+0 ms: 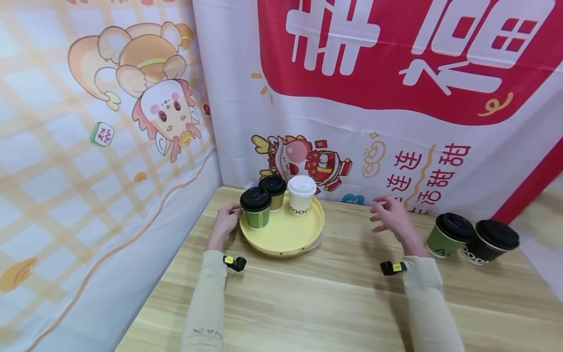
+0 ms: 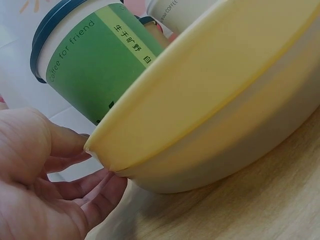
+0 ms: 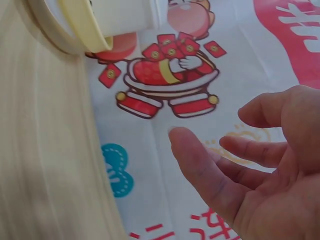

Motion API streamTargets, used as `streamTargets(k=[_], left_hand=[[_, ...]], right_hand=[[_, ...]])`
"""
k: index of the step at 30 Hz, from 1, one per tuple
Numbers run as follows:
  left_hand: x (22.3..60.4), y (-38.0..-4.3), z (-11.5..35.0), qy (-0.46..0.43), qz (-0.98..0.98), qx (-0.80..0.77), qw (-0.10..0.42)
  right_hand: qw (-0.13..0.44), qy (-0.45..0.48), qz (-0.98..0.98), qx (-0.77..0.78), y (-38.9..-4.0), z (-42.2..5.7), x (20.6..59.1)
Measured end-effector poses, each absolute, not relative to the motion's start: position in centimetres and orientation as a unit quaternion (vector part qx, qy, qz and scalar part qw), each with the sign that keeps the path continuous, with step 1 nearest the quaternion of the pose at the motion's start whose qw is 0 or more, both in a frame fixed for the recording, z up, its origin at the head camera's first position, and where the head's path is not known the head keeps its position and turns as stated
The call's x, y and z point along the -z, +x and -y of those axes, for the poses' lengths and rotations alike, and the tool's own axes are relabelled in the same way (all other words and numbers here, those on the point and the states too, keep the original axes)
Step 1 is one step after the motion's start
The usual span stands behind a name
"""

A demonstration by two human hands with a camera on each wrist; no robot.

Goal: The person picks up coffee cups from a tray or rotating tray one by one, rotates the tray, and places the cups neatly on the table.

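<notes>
A round yellow tray (image 1: 281, 239) carries a green cup with a black lid (image 1: 256, 215), a brown cup with a black lid (image 1: 276, 193) and a white cup with a white lid (image 1: 301, 195). At its left edge my left hand (image 1: 225, 225) pinches the rim, thumb at the top edge and fingers beneath, as the left wrist view shows. My right hand (image 1: 393, 220) is raised to the right of the tray, its fingers (image 3: 210, 170) loosely bent and nothing held. A pale edge (image 1: 315, 243) shows under the tray's right side.
On the right of the wooden table (image 1: 308, 303) stand another green cup with a black lid (image 1: 448, 234) and a black cup (image 1: 490, 242), side by side. Printed cloth hangs behind the table (image 1: 237, 122) and along its left side (image 1: 184, 234).
</notes>
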State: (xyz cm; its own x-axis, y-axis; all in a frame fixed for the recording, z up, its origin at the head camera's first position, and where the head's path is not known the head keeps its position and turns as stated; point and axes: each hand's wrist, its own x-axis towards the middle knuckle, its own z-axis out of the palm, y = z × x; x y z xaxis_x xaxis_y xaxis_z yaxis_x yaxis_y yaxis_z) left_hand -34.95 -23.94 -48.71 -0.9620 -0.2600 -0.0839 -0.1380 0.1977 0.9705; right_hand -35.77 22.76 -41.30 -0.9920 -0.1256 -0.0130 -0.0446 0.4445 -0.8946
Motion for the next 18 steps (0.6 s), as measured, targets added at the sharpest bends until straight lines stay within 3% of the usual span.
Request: streamTargets(k=[18], left_hand=[[49.0, -35.0, 23.9, 0.114, 0.774, 0.621, 0.053]], right_hand=[[0.121, -0.044, -0.806, 0.578, -37.3, -16.6, 43.9]])
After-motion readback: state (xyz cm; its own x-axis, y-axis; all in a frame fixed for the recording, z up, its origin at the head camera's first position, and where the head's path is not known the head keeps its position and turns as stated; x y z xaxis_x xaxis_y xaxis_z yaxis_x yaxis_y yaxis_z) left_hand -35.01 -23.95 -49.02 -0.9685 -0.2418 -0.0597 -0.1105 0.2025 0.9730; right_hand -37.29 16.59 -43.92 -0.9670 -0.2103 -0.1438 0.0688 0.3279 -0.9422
